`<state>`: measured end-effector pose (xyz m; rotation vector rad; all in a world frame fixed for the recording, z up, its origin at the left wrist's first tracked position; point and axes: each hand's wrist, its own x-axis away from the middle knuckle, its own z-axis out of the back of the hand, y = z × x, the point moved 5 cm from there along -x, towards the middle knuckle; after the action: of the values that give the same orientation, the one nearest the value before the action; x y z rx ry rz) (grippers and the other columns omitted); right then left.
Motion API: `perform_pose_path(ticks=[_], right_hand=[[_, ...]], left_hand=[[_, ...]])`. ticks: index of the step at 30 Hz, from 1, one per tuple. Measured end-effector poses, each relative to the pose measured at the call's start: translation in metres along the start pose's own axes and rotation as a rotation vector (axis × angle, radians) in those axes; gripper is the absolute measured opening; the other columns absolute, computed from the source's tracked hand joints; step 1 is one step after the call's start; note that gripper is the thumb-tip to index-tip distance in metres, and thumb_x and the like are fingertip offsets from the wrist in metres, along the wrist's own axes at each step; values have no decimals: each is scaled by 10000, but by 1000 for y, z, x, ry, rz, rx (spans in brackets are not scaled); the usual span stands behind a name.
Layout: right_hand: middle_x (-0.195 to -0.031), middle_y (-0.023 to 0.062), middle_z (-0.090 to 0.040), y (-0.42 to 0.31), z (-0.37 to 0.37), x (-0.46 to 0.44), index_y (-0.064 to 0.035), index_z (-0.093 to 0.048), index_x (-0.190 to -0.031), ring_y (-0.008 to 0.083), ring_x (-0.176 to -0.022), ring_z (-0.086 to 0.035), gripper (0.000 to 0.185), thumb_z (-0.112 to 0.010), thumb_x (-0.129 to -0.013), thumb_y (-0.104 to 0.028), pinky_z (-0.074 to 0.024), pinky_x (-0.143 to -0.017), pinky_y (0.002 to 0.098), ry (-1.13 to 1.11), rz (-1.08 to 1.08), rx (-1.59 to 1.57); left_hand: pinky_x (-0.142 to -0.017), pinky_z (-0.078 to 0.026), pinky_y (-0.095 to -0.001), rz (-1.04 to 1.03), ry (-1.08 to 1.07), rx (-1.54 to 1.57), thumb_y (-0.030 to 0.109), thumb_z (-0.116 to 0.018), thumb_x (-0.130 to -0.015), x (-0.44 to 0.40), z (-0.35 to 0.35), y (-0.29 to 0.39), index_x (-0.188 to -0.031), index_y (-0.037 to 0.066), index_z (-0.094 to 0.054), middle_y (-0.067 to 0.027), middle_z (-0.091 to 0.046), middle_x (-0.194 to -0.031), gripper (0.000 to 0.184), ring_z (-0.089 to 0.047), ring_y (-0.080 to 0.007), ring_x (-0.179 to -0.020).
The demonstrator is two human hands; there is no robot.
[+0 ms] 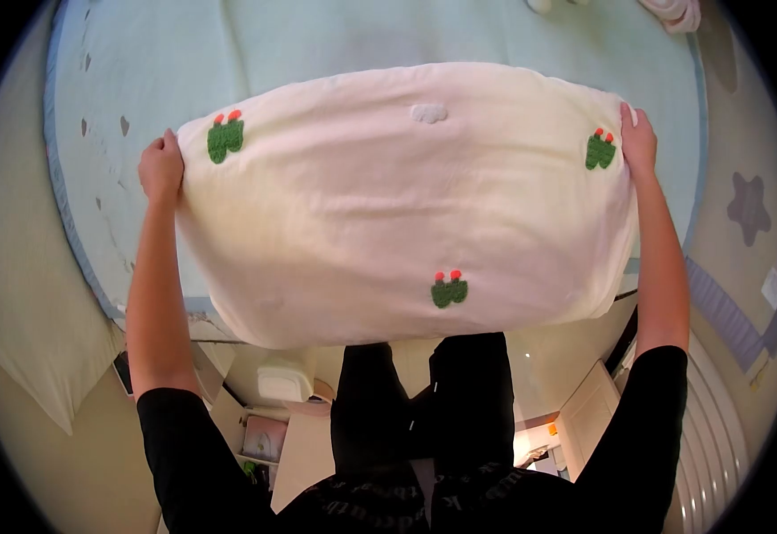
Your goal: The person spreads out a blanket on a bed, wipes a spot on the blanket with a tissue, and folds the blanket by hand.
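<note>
A plump white pillow [379,205] spreads wide in front of me, above the near edge of the bed. Green tufted patches with red tips and a small grey cloud patch decorate it. My left hand [161,166] grips its upper left corner, fingers closed and partly hidden behind the edge. At the opposite upper corner, my right hand [639,141] is closed on the pillow too, the thumb on its front. The pillow hides part of the bed and sags slightly along its lower side.
A light blue bed sheet [317,40] with a darker blue border lies beyond the pillow. Pale cloth [41,329] with a pointed corner is at left. On the right are a grey star [748,209] and a white ribbed panel [708,427]. A white container [285,384] stands below.
</note>
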<state>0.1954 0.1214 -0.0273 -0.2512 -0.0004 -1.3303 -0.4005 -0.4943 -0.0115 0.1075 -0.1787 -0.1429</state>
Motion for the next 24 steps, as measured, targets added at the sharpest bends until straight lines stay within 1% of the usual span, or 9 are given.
perform_pose_path(ticks=[2,6,7,11,14,16,20,22,24], right_hand=[[-1090,170,-738,21,3,-16,-93,-705,-1146,365,-1043,-687,545,-432,-1053,-555,-524,-905,433,56,54,71],[-1024,205,-735,27,14,-15,-42,-718,-1102,394,-988,-685,557,-440,-1060,-523,-517,-888,463,-62,-61,70],[-1027,200,-736,23,7,-14,-45,-716,-1097,388,-988,-685,550,-442,-1060,-520,-516,-883,463,-43,-73,113],[-1070,148,-742,22,0,-26,-84,-717,-1112,346,-1037,-689,525,-449,-1049,-531,-523,-902,457,6,-59,68],[-1046,132,-726,5,3,-31,-90,-710,-1116,331,-1032,-682,481,-495,-1036,-513,-517,-923,442,-13,65,-50],[-1025,127,-714,-11,8,-24,-93,-705,-1126,319,-1005,-675,423,-550,-1022,-472,-513,-913,429,168,230,132],[-915,111,-685,-54,22,3,-86,-726,-1066,288,-876,-649,301,-641,-993,-366,-510,-812,405,483,412,96],[-791,78,-656,-87,22,46,-73,-739,-989,221,-728,-606,252,-667,-984,-314,-484,-686,377,353,395,-132],[-647,10,-561,-124,13,113,-80,-746,-935,128,-605,-515,208,-717,-958,-285,-436,-573,316,141,260,-444]], left_hand=[[-888,-522,-472,-23,115,-30,510,-501,-1013,-18,3,-23,-994,31,-773,-204,-755,-1000,550,-702,-390,-965],[-809,-529,-478,-10,156,46,463,-490,-1020,-18,14,-31,-898,54,-782,-190,-751,-856,517,-706,-403,-828],[-847,-523,-465,-13,107,-58,482,-487,-1018,-21,8,-27,-947,43,-765,-193,-754,-932,524,-707,-388,-902],[-913,-502,-458,59,86,156,553,-489,-1016,-24,5,-24,-1084,57,-737,-179,-746,-1045,558,-688,-363,-995],[-951,-489,-443,99,5,108,594,-496,-1016,-16,9,-13,-1138,64,-721,-158,-741,-1069,588,-677,-340,-1030],[-943,-494,-442,50,-80,-30,618,-500,-1011,-12,1,-8,-1136,73,-723,-152,-742,-1059,602,-681,-333,-1021],[-893,-510,-462,101,72,30,578,-513,-1011,-6,2,-1,-1101,93,-705,-127,-716,-1025,530,-658,-319,-1017],[-866,-516,-453,107,240,60,491,-563,-1015,3,9,8,-1114,97,-709,-116,-699,-1026,432,-647,-306,-990],[-837,-518,-418,-161,509,144,366,-608,-1001,32,24,40,-1109,93,-711,-100,-680,-1013,312,-630,-289,-957]])
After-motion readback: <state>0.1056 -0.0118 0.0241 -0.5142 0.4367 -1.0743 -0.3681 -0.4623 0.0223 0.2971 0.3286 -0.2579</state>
